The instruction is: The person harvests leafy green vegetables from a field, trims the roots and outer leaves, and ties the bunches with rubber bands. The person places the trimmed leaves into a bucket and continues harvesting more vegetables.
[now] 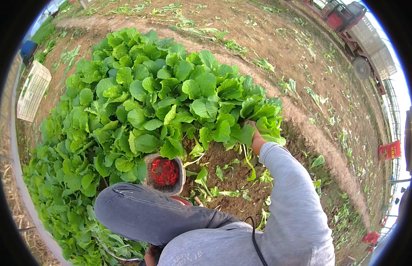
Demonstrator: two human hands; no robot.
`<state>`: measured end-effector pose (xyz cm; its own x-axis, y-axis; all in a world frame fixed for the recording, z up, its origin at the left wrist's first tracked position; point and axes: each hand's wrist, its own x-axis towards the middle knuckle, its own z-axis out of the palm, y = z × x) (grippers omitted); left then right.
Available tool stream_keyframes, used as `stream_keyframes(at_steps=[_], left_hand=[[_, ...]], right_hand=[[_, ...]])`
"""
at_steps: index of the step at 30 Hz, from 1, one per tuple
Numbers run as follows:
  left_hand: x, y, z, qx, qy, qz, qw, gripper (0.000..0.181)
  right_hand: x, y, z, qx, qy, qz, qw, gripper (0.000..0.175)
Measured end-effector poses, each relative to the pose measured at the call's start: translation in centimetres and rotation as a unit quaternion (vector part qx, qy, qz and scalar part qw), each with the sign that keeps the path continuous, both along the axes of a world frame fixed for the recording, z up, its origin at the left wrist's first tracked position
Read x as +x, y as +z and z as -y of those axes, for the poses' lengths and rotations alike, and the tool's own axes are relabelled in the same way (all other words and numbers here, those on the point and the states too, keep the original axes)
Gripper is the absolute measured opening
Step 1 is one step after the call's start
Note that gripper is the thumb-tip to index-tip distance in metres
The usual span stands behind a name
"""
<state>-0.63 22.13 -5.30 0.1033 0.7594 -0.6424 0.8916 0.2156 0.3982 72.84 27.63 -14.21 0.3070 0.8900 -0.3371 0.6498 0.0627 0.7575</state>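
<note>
My right hand (254, 132) reaches into the near right corner of a dense bed of leafy green vegetables (179, 86). Leaves cover most of the palm, and the fingertips lie among the stems, so its grip is hidden. A patch of skin at the lower edge, beside my bent knee, looks like part of my left hand (149, 258); its fingers cannot be made out. Near it, cut greens (121, 247) lie within a thin curved rim. Between bed and knee stands a small pale-walled container (182, 176) of small red strips (164, 172).
Loose leaves (202, 179) litter the bare soil (232, 196) in front of me. A white plastic crate (34, 91) stands at the left, near a bent-over person (28, 50). At the upper right is a red vehicle (354, 43) carrying crates. A red sign (389, 150) bears writing.
</note>
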Motion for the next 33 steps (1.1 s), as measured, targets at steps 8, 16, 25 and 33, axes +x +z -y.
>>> stream_keyframes(at_steps=[8, 16, 25, 33], left_hand=[[-0.3, 0.5, 0.2, 0.000, 0.013, -0.006, 1.000, 0.041], [0.1, 0.8, 0.0, -0.006, 0.014, -0.005, 1.000, 0.042], [0.0, 1.7, 0.5, -0.006, 0.031, -0.020, 0.999, 0.043], [-0.1, 2.1, 0.5, -0.010, 0.038, -0.030, 0.999, 0.044]], right_hand=[[1.0, -1.9, -1.2, 0.011, 0.008, 0.012, 1.000, 0.034], [3.1, -2.1, 0.2, -0.030, 0.091, -0.039, 0.995, 0.040], [5.1, -1.7, -0.9, -0.119, 0.121, 0.041, 0.985, 0.043], [4.3, -3.8, -1.1, -0.114, 0.030, 0.034, 0.992, 0.053]])
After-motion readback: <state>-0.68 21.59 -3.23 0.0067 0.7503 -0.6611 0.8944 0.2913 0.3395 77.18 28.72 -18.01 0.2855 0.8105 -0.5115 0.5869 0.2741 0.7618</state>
